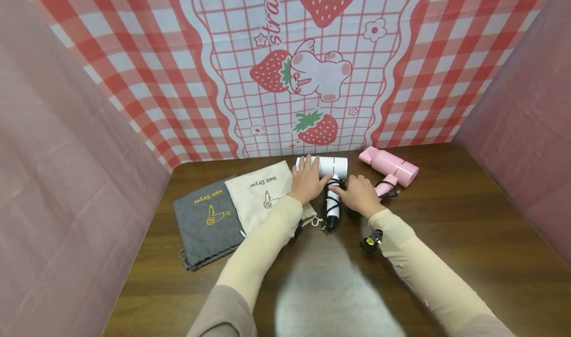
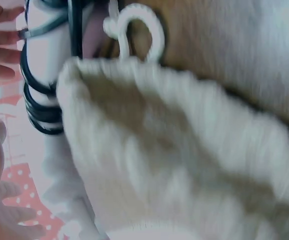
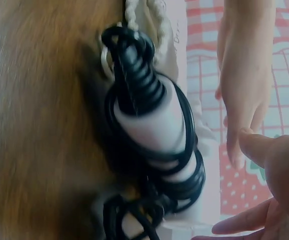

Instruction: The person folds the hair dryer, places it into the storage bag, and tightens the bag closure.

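Observation:
A white hair dryer point(image 1: 340, 165) lies at the back of the table, with a black cord point(image 3: 170, 170) wound around its handle point(image 1: 333, 203). My left hand point(image 1: 307, 182) reaches over the left end of its barrel with fingers extended. On the other side of the handle is my right hand point(image 1: 362, 196), thumb toward the cord and fingers loosely extended; contact there is unclear. Beneath and beside the left forearm lies a cream drawstring pouch point(image 1: 256, 191) printed "Hair Dryer". Its gathered mouth point(image 2: 134, 100) faces the handle in the left wrist view.
A pink hair dryer point(image 1: 392, 166) lies right of the right hand, its dark cord point(image 1: 389, 191) around the handle. A grey drawstring pouch point(image 1: 205, 228) lies at the left, partly under the cream one. A strawberry-patterned cloth point(image 1: 312, 79) hangs behind the brown table point(image 1: 446, 218).

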A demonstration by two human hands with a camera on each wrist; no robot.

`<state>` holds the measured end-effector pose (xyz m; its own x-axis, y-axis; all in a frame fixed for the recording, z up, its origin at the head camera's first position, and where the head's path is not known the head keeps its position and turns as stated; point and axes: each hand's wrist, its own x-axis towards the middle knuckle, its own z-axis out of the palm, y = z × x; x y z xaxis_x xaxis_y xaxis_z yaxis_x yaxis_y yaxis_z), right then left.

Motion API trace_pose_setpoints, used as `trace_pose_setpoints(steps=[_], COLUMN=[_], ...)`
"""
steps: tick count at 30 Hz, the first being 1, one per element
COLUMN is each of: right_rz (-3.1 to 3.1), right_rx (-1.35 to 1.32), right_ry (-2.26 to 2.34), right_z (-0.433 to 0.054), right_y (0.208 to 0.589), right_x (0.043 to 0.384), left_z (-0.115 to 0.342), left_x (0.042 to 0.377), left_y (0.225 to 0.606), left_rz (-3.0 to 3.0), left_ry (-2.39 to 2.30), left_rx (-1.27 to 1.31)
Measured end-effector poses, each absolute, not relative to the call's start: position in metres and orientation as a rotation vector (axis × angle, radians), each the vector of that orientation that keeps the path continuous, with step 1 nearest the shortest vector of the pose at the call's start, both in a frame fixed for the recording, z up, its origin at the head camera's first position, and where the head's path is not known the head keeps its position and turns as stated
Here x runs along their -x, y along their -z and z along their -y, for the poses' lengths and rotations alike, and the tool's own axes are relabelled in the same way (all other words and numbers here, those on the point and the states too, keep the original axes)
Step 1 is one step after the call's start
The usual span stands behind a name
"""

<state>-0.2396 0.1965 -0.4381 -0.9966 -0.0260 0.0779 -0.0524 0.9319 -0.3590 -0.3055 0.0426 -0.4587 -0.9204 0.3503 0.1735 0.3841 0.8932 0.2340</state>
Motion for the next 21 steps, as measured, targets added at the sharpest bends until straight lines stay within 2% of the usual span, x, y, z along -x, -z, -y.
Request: trace_pose_setpoints(steps=[12,21], right_rz=[3.125,3.182], right_rx=[-0.001,0.083], right_ry=[-0.688,-0.619], right_z=[-0.178,-0.175], right_y=[0.449,0.453], right_x=[0.25,0.252], left_z=[-0.03,-0.024], left_x=[0.326,0.335], left_y=[0.464,0.47], left_rz=[3.016,3.07], left_ry=[0.494,0.506], left_rx=[0.547,0.563])
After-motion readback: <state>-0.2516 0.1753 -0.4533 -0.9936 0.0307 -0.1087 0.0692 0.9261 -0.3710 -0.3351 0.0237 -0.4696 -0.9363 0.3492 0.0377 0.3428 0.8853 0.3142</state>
